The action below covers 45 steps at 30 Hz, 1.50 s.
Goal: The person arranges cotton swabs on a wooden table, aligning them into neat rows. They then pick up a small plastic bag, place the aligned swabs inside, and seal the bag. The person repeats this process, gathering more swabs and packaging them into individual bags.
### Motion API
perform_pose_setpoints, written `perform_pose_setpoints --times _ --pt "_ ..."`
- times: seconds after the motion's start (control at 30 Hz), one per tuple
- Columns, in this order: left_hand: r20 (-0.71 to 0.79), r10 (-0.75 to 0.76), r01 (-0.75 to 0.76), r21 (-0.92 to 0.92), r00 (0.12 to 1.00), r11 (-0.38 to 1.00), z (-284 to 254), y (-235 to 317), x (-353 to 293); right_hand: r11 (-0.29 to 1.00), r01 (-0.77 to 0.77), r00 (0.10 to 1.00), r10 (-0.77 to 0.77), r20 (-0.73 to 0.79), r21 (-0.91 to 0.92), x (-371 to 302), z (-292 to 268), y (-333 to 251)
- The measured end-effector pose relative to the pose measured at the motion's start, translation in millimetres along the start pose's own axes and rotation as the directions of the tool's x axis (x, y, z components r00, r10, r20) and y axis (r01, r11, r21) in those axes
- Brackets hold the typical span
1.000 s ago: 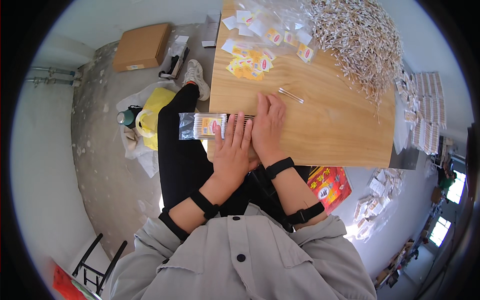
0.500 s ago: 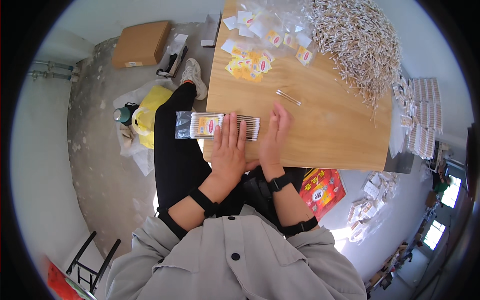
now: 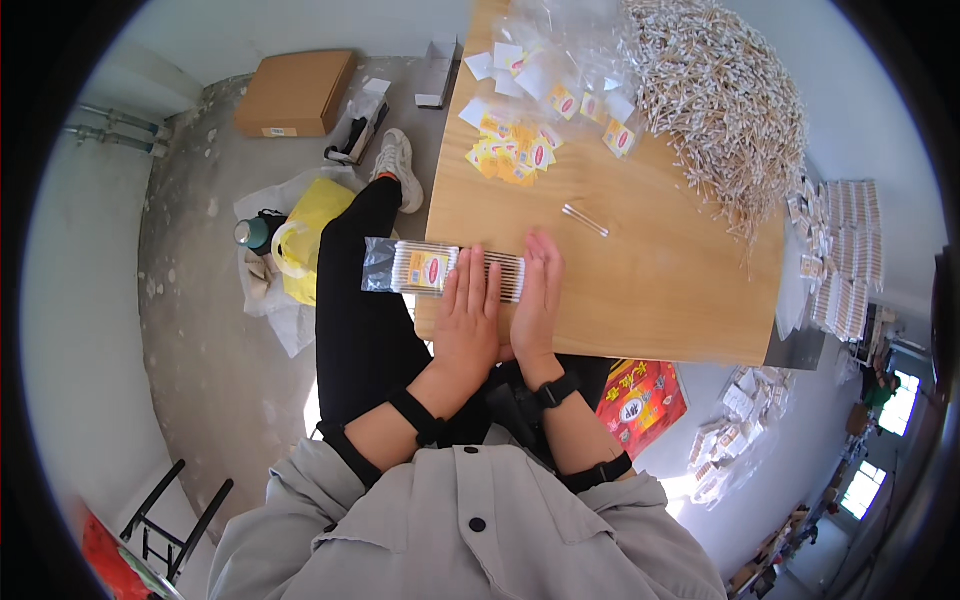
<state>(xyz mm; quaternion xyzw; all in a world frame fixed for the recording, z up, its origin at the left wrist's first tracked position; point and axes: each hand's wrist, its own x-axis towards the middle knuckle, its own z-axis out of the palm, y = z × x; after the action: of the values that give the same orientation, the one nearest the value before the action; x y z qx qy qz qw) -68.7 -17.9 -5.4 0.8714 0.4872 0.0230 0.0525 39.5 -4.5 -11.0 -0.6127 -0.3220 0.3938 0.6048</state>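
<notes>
A clear plastic bag of cotton swabs point(image 3: 405, 265) with a yellow card in it lies at the table's near left edge, its flattened end sticking out past the edge. Across the swabs my left hand point(image 3: 467, 330) lies flat, fingers stretched out. My right hand point(image 3: 537, 300) stands on its side with straight fingers, its palm against the right-hand swab tips. Part of the swab row is hidden under my left fingers. A few loose swabs point(image 3: 585, 220) lie farther right on the wooden table point(image 3: 660, 300).
A big heap of cotton swabs point(image 3: 720, 110) covers the far right of the table. Yellow cards point(image 3: 515, 150) and clear plastic bags point(image 3: 575, 45) lie at the far left. Packed swab bundles point(image 3: 850, 235) are stacked beyond the right edge.
My right hand has moved left, up against the swab ends. My left hand stays flat on the swabs. The whole view has shifted slightly.
</notes>
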Motion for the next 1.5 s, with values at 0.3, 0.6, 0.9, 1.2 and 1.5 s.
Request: perform_pose_setpoints --times 0.3,0.6,0.9,1.2,1.5 --pt "-0.013 -0.023 0.02 -0.221 1.0 0.975 -1.6 1.1 0.9 0.342 0.439 0.829 -0.512 0.227 -0.831 35.0 -2.4 0.5" --pt "0.023 0.083 -0.072 -0.319 0.996 0.945 -33.0 -19.2 1.4 0.36 0.414 0.845 -0.493 0.207 -0.836 35.0 3.3 8.2" --pt "0.151 -0.649 0.347 -0.919 0.746 0.185 -2.4 -125.8 6.6 0.309 0.409 0.848 -0.477 0.232 -0.859 34.4 8.2 5.5" --pt "0.502 -0.511 0.243 -0.837 0.698 -0.49 21.3 -114.7 15.8 0.273 0.387 0.852 -0.472 0.228 -0.881 36.3 5.1 11.0" --pt "0.447 -0.494 0.217 -0.864 0.746 -0.455 36.7 -116.2 12.9 0.248 0.416 0.847 -0.456 0.274 -0.875 36.4 5.0 10.5"
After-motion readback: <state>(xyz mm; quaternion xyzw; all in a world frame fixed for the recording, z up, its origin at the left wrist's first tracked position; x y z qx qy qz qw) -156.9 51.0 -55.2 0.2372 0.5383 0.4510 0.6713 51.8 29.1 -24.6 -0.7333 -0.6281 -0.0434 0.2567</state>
